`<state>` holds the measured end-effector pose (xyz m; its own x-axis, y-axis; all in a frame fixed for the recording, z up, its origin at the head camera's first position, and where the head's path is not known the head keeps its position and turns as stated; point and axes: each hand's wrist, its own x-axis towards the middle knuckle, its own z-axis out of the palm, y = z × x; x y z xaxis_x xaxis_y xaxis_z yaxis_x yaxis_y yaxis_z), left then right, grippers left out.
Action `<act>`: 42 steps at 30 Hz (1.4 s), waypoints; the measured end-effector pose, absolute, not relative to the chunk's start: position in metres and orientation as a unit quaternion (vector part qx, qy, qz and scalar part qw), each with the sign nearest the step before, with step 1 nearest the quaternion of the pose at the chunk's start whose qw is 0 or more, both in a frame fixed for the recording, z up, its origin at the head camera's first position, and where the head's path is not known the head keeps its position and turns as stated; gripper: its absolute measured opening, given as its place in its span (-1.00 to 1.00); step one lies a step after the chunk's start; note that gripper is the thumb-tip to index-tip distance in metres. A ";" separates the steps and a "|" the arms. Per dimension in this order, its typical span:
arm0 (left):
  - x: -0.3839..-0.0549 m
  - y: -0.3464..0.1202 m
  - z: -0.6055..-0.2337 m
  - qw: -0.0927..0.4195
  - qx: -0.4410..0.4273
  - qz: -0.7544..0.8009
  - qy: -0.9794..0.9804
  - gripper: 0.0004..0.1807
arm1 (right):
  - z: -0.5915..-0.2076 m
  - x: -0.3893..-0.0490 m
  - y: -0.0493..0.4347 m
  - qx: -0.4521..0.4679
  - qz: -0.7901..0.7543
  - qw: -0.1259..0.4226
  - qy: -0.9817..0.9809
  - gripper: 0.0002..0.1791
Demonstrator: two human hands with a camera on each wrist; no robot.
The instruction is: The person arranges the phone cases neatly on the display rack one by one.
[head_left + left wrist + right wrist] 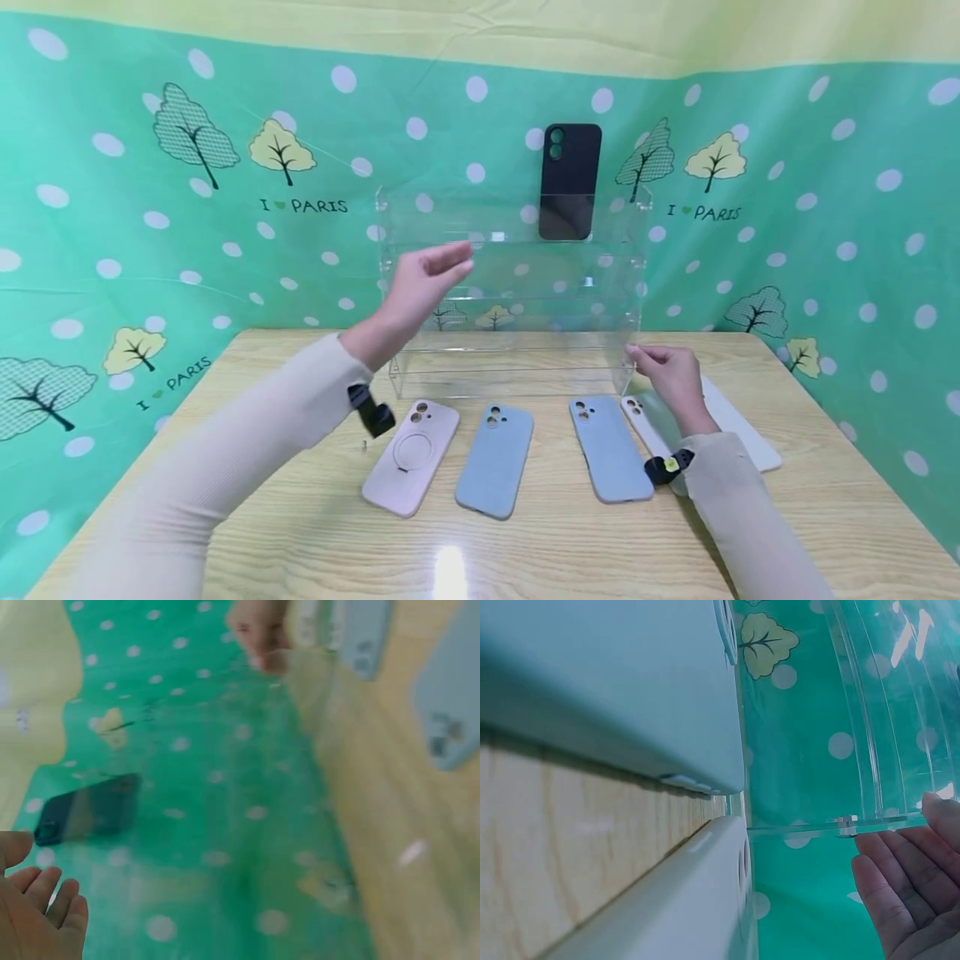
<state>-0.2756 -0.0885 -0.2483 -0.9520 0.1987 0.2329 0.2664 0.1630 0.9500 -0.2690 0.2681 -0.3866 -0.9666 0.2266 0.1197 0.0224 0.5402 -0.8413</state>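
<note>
A clear acrylic tiered display rack point(517, 360) stands at the back of the table. On its top tier, towards the right, a black phone case point(572, 167) leans upright. My left hand point(426, 287) is raised before the rack's left half, its fingers fairly straight and holding nothing. In the left wrist view, the same hand point(41, 911) shows an empty palm. Low on the rack's right side, my right hand point(670, 377) pinches the side panel. The right wrist view has the thumb point(943, 814) and the other fingers on opposite sides of that clear panel.
In front of the rack lie a pink phone case point(412, 487) with a ring and two light blue cases, one left point(495, 467) and one right point(611, 454). Paler cases, one white point(738, 421), lie partly hidden by my right arm. A green patterned cloth point(225, 275) hangs behind.
</note>
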 end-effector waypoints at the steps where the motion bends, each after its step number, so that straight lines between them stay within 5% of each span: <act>1: -0.271 -0.094 -0.255 0.023 -0.151 -0.624 -0.767 -0.49 | -0.387 -0.269 0.268 -0.073 0.475 0.108 -0.870 -0.41; 20: -0.209 -0.156 -0.375 -0.056 -0.060 -0.605 -0.792 -0.37 | -0.389 -0.270 0.269 -0.098 0.465 0.106 -0.873 -0.34; 30: -0.201 -0.160 -0.408 -0.071 -0.045 -0.618 -0.781 -0.29 | -0.453 -0.317 0.306 -0.078 0.437 0.149 -0.883 -0.31; 42: -0.208 -0.156 -0.426 -0.073 -0.023 -0.598 -0.798 -0.21 | -0.388 -0.270 0.270 -0.086 0.476 0.107 -0.869 -0.32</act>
